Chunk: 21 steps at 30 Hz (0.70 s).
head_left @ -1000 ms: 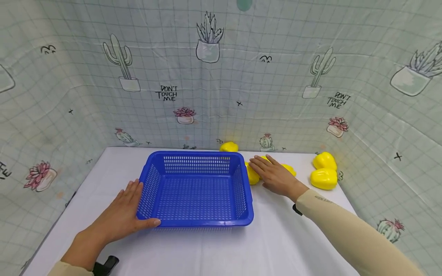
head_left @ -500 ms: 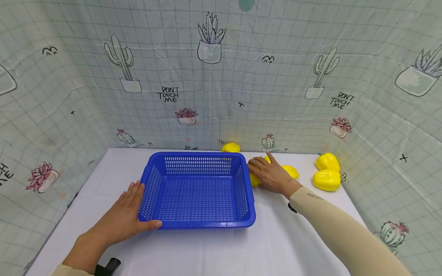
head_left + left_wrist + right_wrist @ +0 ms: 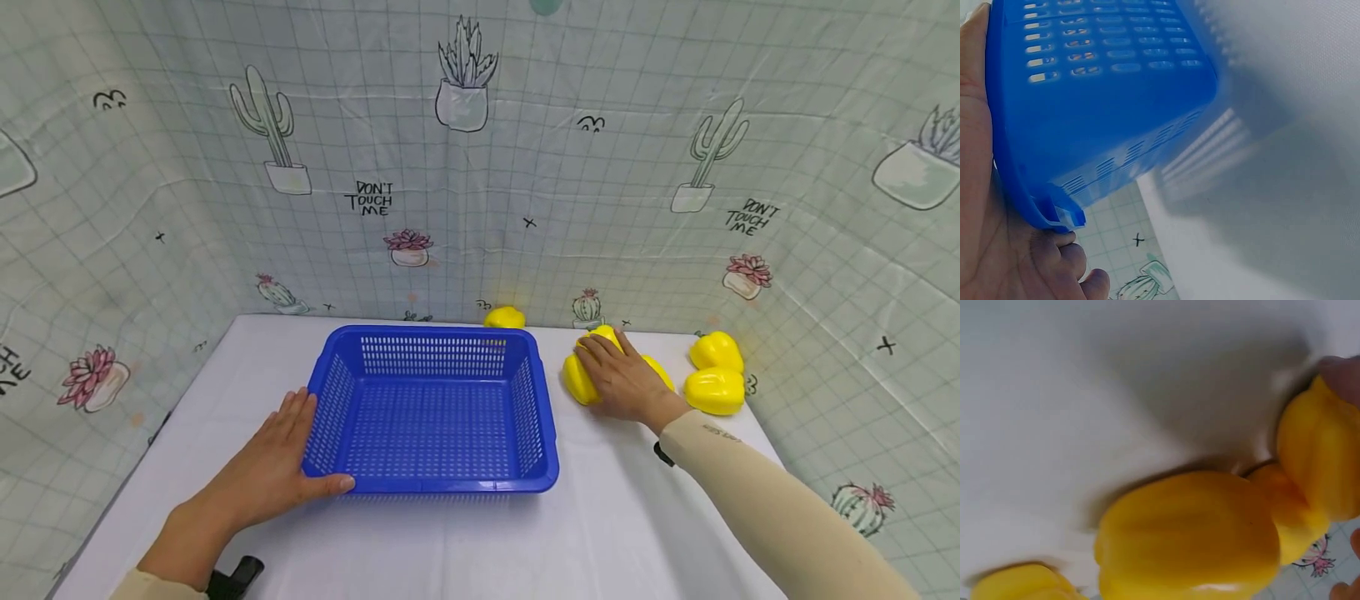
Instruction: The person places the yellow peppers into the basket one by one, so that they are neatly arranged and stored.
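In the head view, my left hand (image 3: 270,467) lies at the near left corner of a blue plastic basket (image 3: 330,492), straight fingers along its left side and thumb on the front rim. The left wrist view shows the palm against the basket's rim (image 3: 1007,150). My right hand (image 3: 626,383) holds a yellow bell pepper (image 3: 577,383) right of the basket; in the right wrist view, thumb and fingers lie on opposite sides of that pepper (image 3: 1319,450). A second pepper (image 3: 602,334) sits behind it, and a third (image 3: 658,368) is partly hidden by the hand.
Two more yellow peppers (image 3: 715,392) stand together at the table's right edge. Another pepper (image 3: 505,317) shows behind the basket's far rim. A cactus-print cloth (image 3: 480,250) hangs round the back and sides of the white table (image 3: 480,550).
My right hand has shifted right, and the yellow bell peppers under and beside it have moved away from the basket's right side. My left hand stays at the basket.
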Available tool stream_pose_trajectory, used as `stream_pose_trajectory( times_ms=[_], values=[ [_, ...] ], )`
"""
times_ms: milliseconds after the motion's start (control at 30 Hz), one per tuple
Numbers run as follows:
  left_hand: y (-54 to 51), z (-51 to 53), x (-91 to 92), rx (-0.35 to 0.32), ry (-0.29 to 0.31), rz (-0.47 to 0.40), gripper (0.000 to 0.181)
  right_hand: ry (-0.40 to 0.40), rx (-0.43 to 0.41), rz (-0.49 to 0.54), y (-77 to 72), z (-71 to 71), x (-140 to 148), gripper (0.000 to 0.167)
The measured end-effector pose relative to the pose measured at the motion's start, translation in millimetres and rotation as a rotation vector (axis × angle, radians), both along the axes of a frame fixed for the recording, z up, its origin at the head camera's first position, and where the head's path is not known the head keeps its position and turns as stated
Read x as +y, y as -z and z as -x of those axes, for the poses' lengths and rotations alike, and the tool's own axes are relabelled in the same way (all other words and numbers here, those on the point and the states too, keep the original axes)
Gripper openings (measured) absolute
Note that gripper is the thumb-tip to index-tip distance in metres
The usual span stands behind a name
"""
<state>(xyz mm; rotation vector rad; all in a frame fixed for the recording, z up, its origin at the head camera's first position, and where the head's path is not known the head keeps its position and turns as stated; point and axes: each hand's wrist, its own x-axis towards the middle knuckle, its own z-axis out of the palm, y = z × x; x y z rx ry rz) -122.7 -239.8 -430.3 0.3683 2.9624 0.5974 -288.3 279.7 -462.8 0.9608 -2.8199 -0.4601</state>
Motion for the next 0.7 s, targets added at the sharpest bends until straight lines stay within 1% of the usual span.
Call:
stream_pose_trajectory(
  times_ms=[133,200,300,400,500,600,700],
  values=[
    [-1.0,-0.1,0.5,-0.009,-0.006,-0.006,0.135,-0.021,-0.031,-0.036,-4.0,2.9,-3,0.108],
    [-1.2,-0.2,1.1,-0.014,-0.009,-0.008,0.136,-0.021,-0.048,-0.034,-4.7,4.9,-5,0.107],
    [-0.7,0.7,1.0,-0.018,-0.009,-0.006,0.137,-0.032,-0.05,-0.039,-3.8,7.9,-8,0.102],
    [0.7,1.7,-0.3,-0.016,-0.004,-0.004,0.137,-0.031,-0.038,-0.054,-1.6,9.4,-9,0.097],
    [0.7,0.9,-0.5,-0.017,0.0,-0.013,0.137,-0.03,0.0,-0.064,1.4,9.3,-10,0.095],
    [0.0,0.1,-0.3,-0.021,0.0,-0.022,0.137,-0.014,0.039,-0.023,5.5,8.0,-11,0.094],
    [-0.9,-1.0,-0.4,-0.026,0.0,-0.031,0.136,0.021,0.046,0.097,9.6,6.1,-10,0.091]
  ],
)
